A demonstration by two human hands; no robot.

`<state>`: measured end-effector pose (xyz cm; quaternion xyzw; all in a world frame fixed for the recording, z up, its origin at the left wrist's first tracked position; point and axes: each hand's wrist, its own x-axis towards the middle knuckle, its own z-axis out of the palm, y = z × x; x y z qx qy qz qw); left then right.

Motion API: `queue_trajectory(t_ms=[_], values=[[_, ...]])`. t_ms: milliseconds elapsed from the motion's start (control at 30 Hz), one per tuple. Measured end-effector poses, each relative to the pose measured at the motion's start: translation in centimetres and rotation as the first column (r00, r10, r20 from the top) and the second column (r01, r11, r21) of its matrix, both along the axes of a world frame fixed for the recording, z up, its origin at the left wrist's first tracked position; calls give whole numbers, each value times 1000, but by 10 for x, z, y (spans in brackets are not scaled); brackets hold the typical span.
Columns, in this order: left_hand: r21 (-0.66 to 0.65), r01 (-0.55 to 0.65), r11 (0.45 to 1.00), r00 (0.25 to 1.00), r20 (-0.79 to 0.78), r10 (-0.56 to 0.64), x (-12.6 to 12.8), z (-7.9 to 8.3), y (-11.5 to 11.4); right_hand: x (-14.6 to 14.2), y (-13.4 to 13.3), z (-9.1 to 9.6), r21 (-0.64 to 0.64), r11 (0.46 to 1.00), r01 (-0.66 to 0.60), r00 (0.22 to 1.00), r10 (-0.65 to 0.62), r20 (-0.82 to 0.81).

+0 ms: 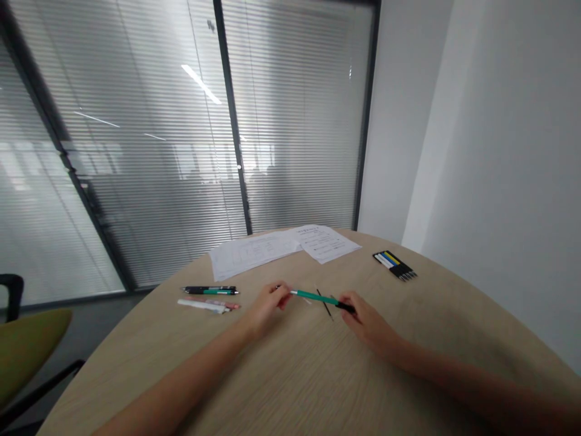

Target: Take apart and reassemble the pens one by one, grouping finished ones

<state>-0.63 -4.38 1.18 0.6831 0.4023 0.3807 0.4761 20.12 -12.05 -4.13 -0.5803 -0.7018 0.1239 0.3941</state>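
Note:
Both of my hands hold one green pen [314, 297] level just above the round wooden table [290, 375]. My left hand [267, 310] pinches its left end with closed fingers. My right hand [367, 322] grips the pen's black right end, fingers closed. A thin dark refill [325, 304] lies on the table just under the pen, between my hands.
Left of my hands lie a black-and-green pen [210, 290], a pink pen [218, 301] and a white pen [200, 306]. Two paper sheets [281, 245] lie at the far edge. A pack of refills [394, 264] sits at the far right. A green chair [27, 351] stands at left.

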Motion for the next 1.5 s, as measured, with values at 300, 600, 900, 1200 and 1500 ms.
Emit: queue_trajectory(t_ms=[300, 600, 900, 1200, 1500], values=[[42, -128, 991, 989, -65, 131, -4, -12, -13, 0, -3, 7, 4, 1000, 8, 1000, -8, 9], [-27, -94, 995, 995, -27, 93, -12, -15, -17, 0, -5, 8, 113, 993, -37, 987, 19, 156], [-24, -75, 997, 997, -22, 75, -13, -14, -19, 0, -5, 7, 185, 982, -33, 974, -10, 226], [-26, -42, 999, 999, -13, 42, -14, -15, -19, 1, -4, 6, 172, 985, 0, 973, -39, 227], [24, 57, 998, 990, -129, -54, -13, -13, -25, 3, -5, 8, 250, 965, -75, 978, 22, 209]])
